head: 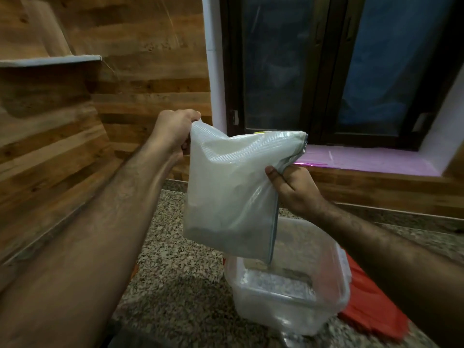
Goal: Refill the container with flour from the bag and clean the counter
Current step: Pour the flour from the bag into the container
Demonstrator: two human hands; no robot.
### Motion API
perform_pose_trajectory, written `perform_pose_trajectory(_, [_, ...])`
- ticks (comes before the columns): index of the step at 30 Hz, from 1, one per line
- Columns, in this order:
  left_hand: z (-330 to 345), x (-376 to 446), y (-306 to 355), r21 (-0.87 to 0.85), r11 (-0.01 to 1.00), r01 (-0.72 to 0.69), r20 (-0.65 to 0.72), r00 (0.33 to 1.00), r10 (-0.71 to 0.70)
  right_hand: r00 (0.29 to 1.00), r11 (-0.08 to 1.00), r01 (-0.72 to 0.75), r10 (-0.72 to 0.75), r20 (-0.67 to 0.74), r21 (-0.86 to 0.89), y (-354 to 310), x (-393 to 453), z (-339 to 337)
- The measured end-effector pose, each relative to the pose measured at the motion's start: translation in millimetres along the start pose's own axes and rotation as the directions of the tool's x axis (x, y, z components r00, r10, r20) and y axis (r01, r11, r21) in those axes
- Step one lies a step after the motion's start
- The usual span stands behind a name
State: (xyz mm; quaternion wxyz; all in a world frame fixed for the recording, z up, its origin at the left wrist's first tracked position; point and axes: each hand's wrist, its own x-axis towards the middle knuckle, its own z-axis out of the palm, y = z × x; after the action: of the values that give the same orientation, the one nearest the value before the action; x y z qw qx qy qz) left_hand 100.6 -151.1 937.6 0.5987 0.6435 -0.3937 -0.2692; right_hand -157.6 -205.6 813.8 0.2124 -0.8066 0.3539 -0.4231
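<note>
Two bare hands hold one translucent plastic flour bag [226,187] in the air above the counter. The left hand [173,131] is raised at the far left of the bag, its fingers closed in a fist around the bag's upper corner. The right hand [291,189] is lower and to the right, pinching the bag's right edge beside a dark strip that runs down that side; its thumb lies on the near face of the plastic and the other fingers are curled behind, out of sight. The bag hangs tilted, its lowest corner pointing down into one clear, square plastic container [288,292] that stands on the speckled granite counter [175,272]. The container is open at the top, and a thin layer of whitish flour [276,282] lies on its bottom. Whether the bag's tip touches the container wall cannot be told. One red cloth [371,307] lies flat on the counter to the right of the container, partly behind it and under the right forearm. Wood-patterned panels [125,71] cover the far wall on the left, and one dark-framed window [326,71] sits at the far right above a pink-lined sill [364,159].
</note>
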Motion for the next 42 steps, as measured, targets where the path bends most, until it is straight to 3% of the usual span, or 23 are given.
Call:
perform_pose_trajectory(19, [74.9, -26.0, 13.1, 0.256, 0.953, -0.164, 0.023, 0.986, 0.164, 0.965, 0.951, -0.26, 0.26, 0.021, 0.169, 51.2, -57.9, -14.4])
perform_pose_trajectory(25, [96.1, -24.8, 8.9, 0.407, 0.887, -0.219, 0.073, 0.976, 0.207, 0.938, 0.936, -0.347, 0.348, -0.001, 0.048, 65.3, -72.7, -14.7])
perform_pose_trajectory(36, [125.5, -15.4, 9.6, 0.565, 0.774, -0.285, 0.132, 0.957, 0.256, 0.804, 0.772, -0.594, 0.584, 0.114, 0.226, 71.8, -84.2, -18.1])
perform_pose_trajectory(40, [135.1, -12.5, 7.5, 0.611, 0.721, -0.327, 0.169, 0.943, 0.285, 0.616, 0.629, -0.775, 0.731, 0.294, 0.058, 72.1, -86.7, -33.0])
perform_pose_trajectory(42, [141.4, -12.6, 5.5, 0.613, 0.712, -0.342, 0.185, 0.939, 0.291, 0.576, 0.586, -0.808, 0.762, 0.294, 0.063, 76.5, -87.4, -42.6])
